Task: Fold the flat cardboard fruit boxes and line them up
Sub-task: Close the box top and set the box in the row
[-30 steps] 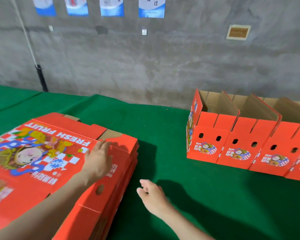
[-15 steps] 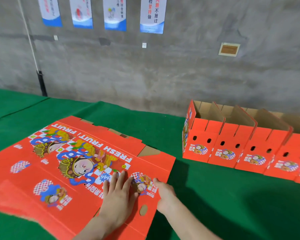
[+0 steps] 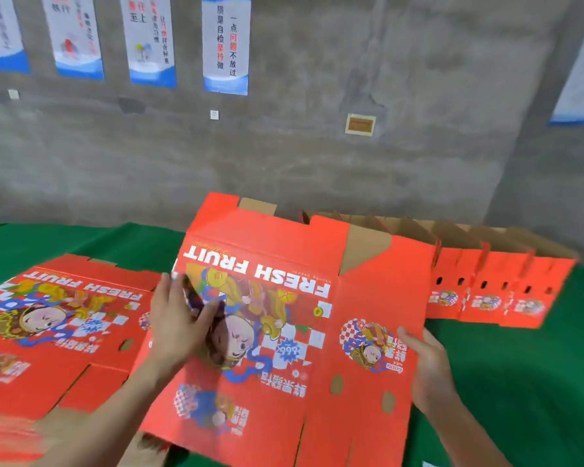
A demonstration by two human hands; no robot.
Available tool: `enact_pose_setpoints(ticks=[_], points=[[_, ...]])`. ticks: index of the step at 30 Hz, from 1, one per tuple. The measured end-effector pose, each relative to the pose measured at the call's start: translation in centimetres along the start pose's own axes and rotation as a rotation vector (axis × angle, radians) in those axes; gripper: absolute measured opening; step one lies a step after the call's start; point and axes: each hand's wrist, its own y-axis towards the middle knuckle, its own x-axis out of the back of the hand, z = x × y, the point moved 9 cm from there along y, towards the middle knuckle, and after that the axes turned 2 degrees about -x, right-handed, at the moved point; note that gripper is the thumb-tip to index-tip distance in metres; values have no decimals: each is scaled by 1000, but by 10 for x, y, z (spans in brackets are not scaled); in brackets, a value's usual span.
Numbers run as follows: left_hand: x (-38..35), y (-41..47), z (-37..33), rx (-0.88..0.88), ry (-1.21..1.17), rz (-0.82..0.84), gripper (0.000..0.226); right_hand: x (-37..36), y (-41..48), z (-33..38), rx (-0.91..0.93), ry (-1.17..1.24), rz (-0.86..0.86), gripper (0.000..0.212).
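A flat red cardboard fruit box (image 3: 284, 291) printed "FRESH FRUIT" is lifted and tilted up in front of me, over the green table (image 3: 520, 382). My left hand (image 3: 177, 318) lies on its printed face near the left edge, fingers spread and blurred. My right hand (image 3: 429, 369) grips its right edge, thumb on the front. A stack of flat red boxes (image 3: 58, 318) lies on the table at the left. Behind the lifted sheet, a row of folded red boxes (image 3: 493, 291) stands along the wall at the right.
A grey concrete wall (image 3: 317, 156) with several hanging posters (image 3: 226, 45) rises just beyond the table's far edge. Green cloth shows at the right front and at the far left.
The top flat box has come off the stack, moved right and tilted up. My right hand has shifted to its right edge; my left hand has stayed on its face.
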Motion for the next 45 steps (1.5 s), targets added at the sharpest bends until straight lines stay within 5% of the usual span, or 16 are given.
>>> enact_pose_setpoints(ticks=[2,5,11,14,19,24,28,32,38,43,45], points=[[14,13,-7,44,-282,-59,26,29,-5,12,33,1,-11,21],[4,18,-7,177,-652,76,3,58,-8,22,92,-75,-22,21],[-11,-19,-11,145,-840,164,9,55,-37,72,578,-803,-296,58],[-14,-40,-14,124,-832,157,13,1,-53,88,795,-1000,-144,48],[-13,-64,-20,164,-956,127,10,-45,-29,74,428,-990,36,44],[-5,-78,-21,190,-1002,70,5,-60,-18,65,289,-1124,214,17],[-3,-85,-7,227,-949,28,11,-61,-23,40,76,-1118,409,27],[3,-76,-9,175,-1080,88,41,-58,-29,41,137,-1153,360,34],[-4,-68,-21,324,-1206,272,30,-60,-43,64,355,-1225,206,30],[-18,-70,-27,501,-1224,613,86,-57,-51,68,354,-1206,246,33],[-18,-66,-31,476,-1225,690,90,-53,-52,70,358,-1172,246,35]])
